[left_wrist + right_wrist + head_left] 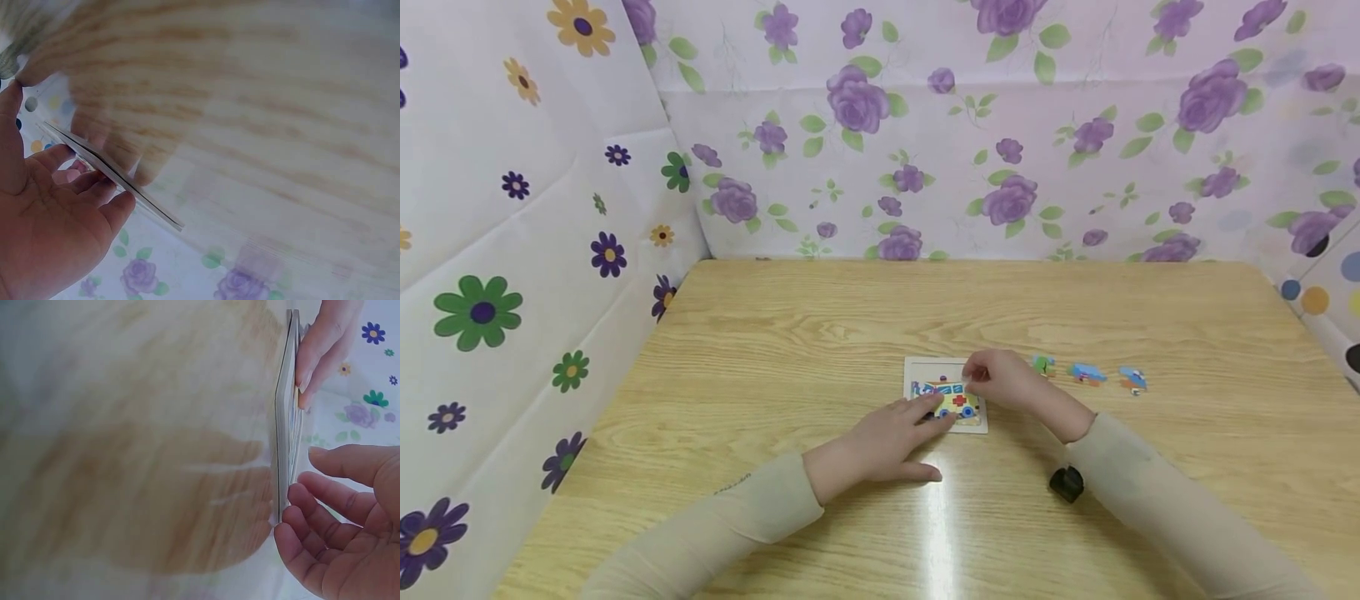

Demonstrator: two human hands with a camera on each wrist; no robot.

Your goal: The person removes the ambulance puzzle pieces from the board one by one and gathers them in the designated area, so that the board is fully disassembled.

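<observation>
A small white-framed jigsaw puzzle board [945, 362] lies on the table, showing a yellow ambulance [950, 405] with a red cross and blue wheels. The upper strip of the board looks pale and bare. My left hand [891, 437] rests its fingertips on the board's lower left part, fingers stretched and thumb out on the table side. At the upper right corner, my right hand [1000, 379] has its bent fingertips at the board's edge. In the right wrist view, a gap shows between that thumb [337, 460] and the index finger, with nothing seen in it.
Several loose jigsaw pieces lie right of the board: a green and blue one [1042, 364] partly behind the right hand, a blue one [1087, 372] and a blue and orange one [1132, 380]. A small black object [1066, 483] is beside the right sleeve. Flowered cloth [857, 167] hangs behind the table.
</observation>
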